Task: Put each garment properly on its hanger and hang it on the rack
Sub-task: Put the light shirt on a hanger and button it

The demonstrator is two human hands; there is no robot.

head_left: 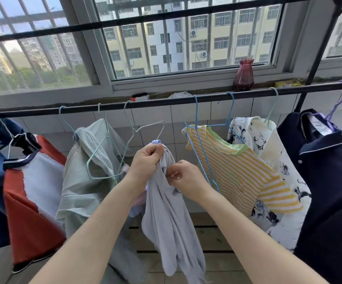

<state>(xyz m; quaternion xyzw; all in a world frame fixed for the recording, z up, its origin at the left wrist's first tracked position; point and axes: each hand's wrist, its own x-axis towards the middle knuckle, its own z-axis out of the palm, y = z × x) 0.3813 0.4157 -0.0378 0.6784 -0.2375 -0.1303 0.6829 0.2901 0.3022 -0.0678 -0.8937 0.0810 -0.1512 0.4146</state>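
Black rack rail [166, 103] running left to right. Hung along it, from left: blue, red and white top [28, 181], pale green shirt [80, 181], empty wire hanger [133, 128], yellow striped tee [241, 173], floral white garment [268, 140], navy polo [325, 171] far right.
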